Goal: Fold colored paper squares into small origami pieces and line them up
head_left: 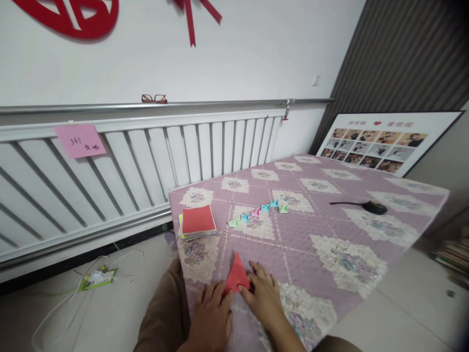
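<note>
lying folded to a narrow point, the red paper [237,275] rests on the near part of the cloth-covered desk [252,244], its tip aimed forward. creasing it well seems to call for light, even pressure: the left hand [210,315] can steady the lower left corner while the thumb of the right hand [266,298] runs slowly along the crease, with the edges matched before anything is pressed hard. the surface looks soft and textured and may give a little, so firm strokes would probably leave a sharper line.

the paper lies between the two hands, its wide end toward them and its tip clear beyond the fingers. the left hand touches the lower left corner, fingers lightly curled; the right hand has its thumb on the lower right part, its other fingers bent loosely beside the paper. whether either pinches or only presses, one cannot tell.

farther out, ahead and to the left, sits a stack of square sheets [198,220], red on top. to its right runs a slanting row of small folded pieces [255,212] in green, blue and pink. well off to the right lies a dark long-handled thing [374,208].
</note>
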`<state>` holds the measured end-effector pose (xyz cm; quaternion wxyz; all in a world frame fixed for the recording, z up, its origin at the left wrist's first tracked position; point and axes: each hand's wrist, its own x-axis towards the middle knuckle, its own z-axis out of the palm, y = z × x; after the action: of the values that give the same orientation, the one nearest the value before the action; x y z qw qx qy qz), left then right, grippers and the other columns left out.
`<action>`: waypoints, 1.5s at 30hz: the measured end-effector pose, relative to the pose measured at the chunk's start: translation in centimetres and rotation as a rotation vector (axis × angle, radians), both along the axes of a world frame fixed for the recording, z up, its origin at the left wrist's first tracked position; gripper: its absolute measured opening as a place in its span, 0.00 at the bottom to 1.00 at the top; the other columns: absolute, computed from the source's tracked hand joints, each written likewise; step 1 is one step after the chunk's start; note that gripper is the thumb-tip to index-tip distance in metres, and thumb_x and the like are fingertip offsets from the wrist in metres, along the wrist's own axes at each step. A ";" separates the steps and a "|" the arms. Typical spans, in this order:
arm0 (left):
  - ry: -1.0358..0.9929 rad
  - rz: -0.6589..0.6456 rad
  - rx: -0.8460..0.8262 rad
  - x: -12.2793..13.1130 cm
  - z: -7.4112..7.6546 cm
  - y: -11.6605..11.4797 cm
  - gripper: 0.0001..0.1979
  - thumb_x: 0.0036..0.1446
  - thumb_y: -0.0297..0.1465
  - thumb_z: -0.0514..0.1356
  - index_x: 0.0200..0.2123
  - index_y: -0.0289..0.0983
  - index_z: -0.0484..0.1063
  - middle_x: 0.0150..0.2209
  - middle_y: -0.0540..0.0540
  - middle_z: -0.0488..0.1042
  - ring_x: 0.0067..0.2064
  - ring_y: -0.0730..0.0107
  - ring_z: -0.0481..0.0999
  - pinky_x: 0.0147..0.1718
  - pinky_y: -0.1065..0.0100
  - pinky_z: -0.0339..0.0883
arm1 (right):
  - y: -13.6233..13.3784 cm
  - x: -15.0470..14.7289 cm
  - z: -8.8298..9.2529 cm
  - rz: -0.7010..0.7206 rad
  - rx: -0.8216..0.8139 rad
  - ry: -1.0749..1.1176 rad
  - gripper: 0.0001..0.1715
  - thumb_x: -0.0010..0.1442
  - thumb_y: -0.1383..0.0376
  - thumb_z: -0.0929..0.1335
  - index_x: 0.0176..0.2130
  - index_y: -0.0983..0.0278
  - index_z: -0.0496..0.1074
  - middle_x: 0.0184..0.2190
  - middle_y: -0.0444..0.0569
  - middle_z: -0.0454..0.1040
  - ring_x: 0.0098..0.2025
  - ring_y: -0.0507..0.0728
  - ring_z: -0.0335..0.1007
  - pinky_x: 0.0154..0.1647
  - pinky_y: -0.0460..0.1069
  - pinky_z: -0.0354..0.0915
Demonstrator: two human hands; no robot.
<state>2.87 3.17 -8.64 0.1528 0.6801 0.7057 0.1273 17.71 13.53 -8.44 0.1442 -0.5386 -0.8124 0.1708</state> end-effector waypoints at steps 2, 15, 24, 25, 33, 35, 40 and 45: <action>-0.021 0.000 0.013 0.0 0.1 0.0 0.25 0.58 0.31 0.51 0.59 0.46 0.63 0.63 0.49 0.59 0.63 0.52 0.56 0.61 0.46 0.44 | -0.6 0.1 0.2 -0.013 -0.004 -0.012 0.12 0.55 0.56 0.65 0.34 0.59 0.75 0.62 0.50 0.62 0.65 0.64 0.49 0.61 0.63 0.44; -0.075 0.096 0.106 -2.0 -0.5 -1.8 0.25 0.55 0.29 0.52 0.57 0.44 0.67 0.62 0.48 0.61 0.63 0.54 0.55 0.61 0.48 0.43 | -2.6 0.3 -0.1 -0.141 0.009 0.417 0.16 0.54 0.54 0.64 0.28 0.60 0.75 0.51 0.54 0.73 0.59 0.67 0.60 0.60 0.63 0.48; -0.738 0.117 0.152 -2.7 -1.2 -3.9 0.21 0.52 0.31 0.54 0.50 0.34 0.71 0.49 0.40 0.73 0.49 0.60 0.71 0.51 0.60 0.63 | -7.2 -0.6 -0.3 -0.212 -0.038 0.761 0.27 0.58 0.44 0.58 0.26 0.61 0.68 0.24 0.46 0.72 0.29 0.56 0.67 0.30 0.48 0.65; -0.868 0.140 0.110 -2.2 -1.2 -3.7 0.21 0.52 0.33 0.55 0.49 0.35 0.71 0.46 0.41 0.74 0.44 0.62 0.73 0.45 0.63 0.66 | -7.9 -1.0 -0.3 -0.222 -0.047 0.787 0.27 0.58 0.44 0.59 0.26 0.61 0.68 0.23 0.45 0.71 0.28 0.56 0.67 0.30 0.48 0.65; -1.487 0.309 -0.109 1.7 -0.3 -1.4 0.27 0.39 0.50 0.67 0.35 0.34 0.71 0.23 0.53 0.67 0.21 0.78 0.63 0.18 0.76 0.48 | -11.0 -3.1 0.0 -0.299 -0.243 1.137 0.25 0.55 0.43 0.64 0.28 0.62 0.69 0.23 0.43 0.71 0.29 0.55 0.66 0.33 0.48 0.65; -1.543 0.304 -0.108 1.9 -0.2 -1.2 0.28 0.37 0.53 0.67 0.32 0.34 0.70 0.17 0.56 0.62 0.19 0.79 0.59 0.18 0.76 0.46 | -11.1 -3.5 -0.2 -0.310 -0.201 1.146 0.25 0.54 0.42 0.64 0.27 0.61 0.69 0.24 0.43 0.70 0.30 0.55 0.66 0.34 0.48 0.65; -1.623 0.393 -0.146 2.1 -0.9 0.3 0.33 0.25 0.59 0.68 0.23 0.37 0.64 0.12 0.59 0.56 0.15 0.81 0.54 0.17 0.74 0.43 | -10.3 -4.3 -1.1 -0.306 -0.094 1.086 0.28 0.54 0.41 0.64 0.22 0.61 0.68 0.23 0.44 0.70 0.27 0.55 0.67 0.31 0.47 0.66; -1.673 0.457 -0.180 1.7 -0.6 2.9 0.33 0.20 0.55 0.70 0.21 0.38 0.60 0.12 0.58 0.58 0.16 0.81 0.55 0.18 0.75 0.44 | -7.9 -3.5 -0.5 -0.141 0.004 0.919 0.22 0.58 0.49 0.64 0.24 0.61 0.72 0.27 0.48 0.74 0.31 0.57 0.71 0.36 0.48 0.68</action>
<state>4.55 6.07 -9.22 0.6448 0.1905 0.4883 0.5563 14.23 5.66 -8.97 0.5015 -0.4607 -0.6260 0.3801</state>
